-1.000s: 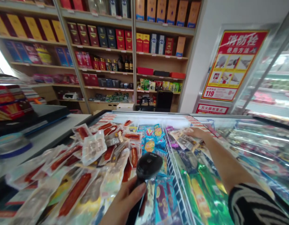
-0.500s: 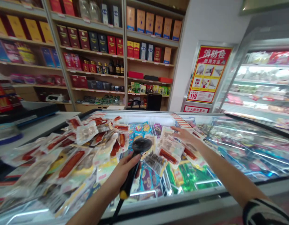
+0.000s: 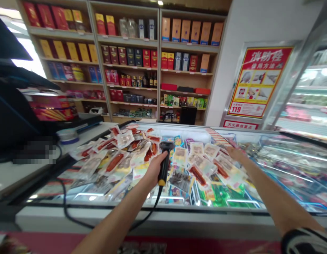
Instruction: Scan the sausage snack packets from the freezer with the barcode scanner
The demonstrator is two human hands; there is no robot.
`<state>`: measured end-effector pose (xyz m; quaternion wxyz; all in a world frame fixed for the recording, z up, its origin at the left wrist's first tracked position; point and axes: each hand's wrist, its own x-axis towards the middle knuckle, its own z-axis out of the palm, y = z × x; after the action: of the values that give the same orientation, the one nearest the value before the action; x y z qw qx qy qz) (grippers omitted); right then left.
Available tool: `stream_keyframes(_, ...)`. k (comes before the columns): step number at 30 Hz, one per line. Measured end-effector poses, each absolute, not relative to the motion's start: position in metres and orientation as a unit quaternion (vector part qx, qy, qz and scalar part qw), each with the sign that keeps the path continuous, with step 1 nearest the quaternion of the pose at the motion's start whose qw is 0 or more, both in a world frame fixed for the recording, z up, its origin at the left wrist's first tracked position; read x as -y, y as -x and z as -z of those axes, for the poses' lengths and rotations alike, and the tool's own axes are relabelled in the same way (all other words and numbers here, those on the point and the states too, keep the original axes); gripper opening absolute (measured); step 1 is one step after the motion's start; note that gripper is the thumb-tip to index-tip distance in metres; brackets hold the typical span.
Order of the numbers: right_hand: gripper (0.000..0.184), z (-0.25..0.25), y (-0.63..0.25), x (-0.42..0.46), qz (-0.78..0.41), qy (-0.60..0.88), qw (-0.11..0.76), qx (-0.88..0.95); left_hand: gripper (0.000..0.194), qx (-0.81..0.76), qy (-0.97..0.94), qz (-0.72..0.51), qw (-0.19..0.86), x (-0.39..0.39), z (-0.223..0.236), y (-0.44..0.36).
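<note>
My left hand is wrapped round the handle of a black barcode scanner with a yellow end and a cable. The scanner's head points away from me over the glass freezer top. My right hand reaches out to the right edge of a group of clear vacuum packs; its fingers are blurred, so any grip is unclear. Near it lie a sausage pack and pale packs. Another sausage pack and a pack of dark pieces lie between my hands. More sausage packs are heaped at the left.
The chest freezer holds bagged goods under its glass. A counter with a dark till-like machine and a tape roll stands left. The scanner's cable loops along the front edge. Shelves of boxes stand behind.
The view has swung left and back, showing more of the counter. My right hand has moved rightward over the packs. My left hand still holds the scanner, now turned more upright.
</note>
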<state>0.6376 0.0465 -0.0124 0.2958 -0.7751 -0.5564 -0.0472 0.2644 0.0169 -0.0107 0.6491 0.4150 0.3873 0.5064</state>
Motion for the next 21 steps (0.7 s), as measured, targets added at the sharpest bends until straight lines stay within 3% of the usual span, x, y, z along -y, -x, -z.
stream_keyframes(3, 0.04, -0.005, -0.575, -0.023, 0.023, 0.734, 0.351, 0.581, 0.025, -0.356, -0.396, -0.511, 0.675, -0.014, 0.004, -0.281)
stream_keyframes(6, 0.038, -0.002, -0.487, 0.003, -0.222, 0.576, 0.486, 0.618, 0.027, -0.329, -0.466, -0.519, 0.637, -0.006, 0.001, -0.303)
stream_keyframes(8, 0.038, 0.007, -0.436, 0.016, -0.356, 0.489, 0.567, 0.558, 0.036, -0.303, -0.54, -0.508, 0.599, -0.001, 0.002, -0.312)
stream_keyframes(12, 0.028, 0.015, -0.398, 0.026, -0.428, 0.386, 0.725, 0.377, 0.034, -0.265, -0.709, -0.423, 0.497, -0.004, 0.014, -0.304)
stream_keyframes(15, 0.023, 0.013, -0.408, 0.033, -0.482, 0.379, 0.733, 0.294, 0.04, -0.442, -0.778, -0.334, 0.296, -0.017, 0.033, -0.282)
stream_keyframes(18, 0.021, 0.013, -0.419, 0.044, -0.513, 0.4, 0.703, 0.288, 0.053, -0.474, -0.783, -0.292, 0.278, -0.028, 0.047, -0.273)
stream_keyframes(21, 0.02, 0.017, -0.419, 0.055, -0.527, 0.426, 0.663, 0.316, 0.05, -0.459, -0.787, -0.265, 0.315, -0.035, 0.047, -0.28)
